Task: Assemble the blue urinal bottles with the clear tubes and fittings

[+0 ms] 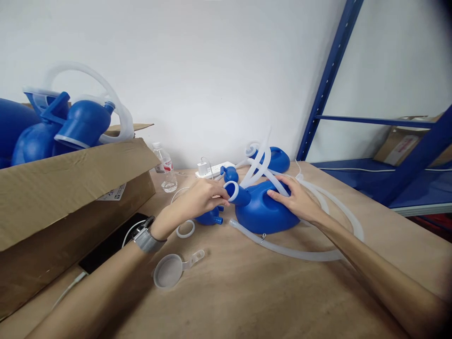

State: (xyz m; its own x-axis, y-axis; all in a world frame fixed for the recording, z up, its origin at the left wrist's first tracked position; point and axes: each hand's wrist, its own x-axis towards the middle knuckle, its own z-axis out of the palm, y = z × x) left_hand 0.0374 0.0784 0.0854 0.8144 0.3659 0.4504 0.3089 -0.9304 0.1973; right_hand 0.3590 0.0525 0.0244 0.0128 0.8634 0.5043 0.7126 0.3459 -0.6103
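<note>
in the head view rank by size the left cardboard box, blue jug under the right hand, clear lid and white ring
1. Cardboard box, also helped by nearness
2. Blue jug
3. Clear lid
4. White ring

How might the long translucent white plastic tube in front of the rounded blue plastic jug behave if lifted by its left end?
The tube probably flexes but springs back somewhat, given its smooth, sweeping curve. It looks light for its length, being slender and translucent. It may brush the jug, since its left end lies close by.
</note>
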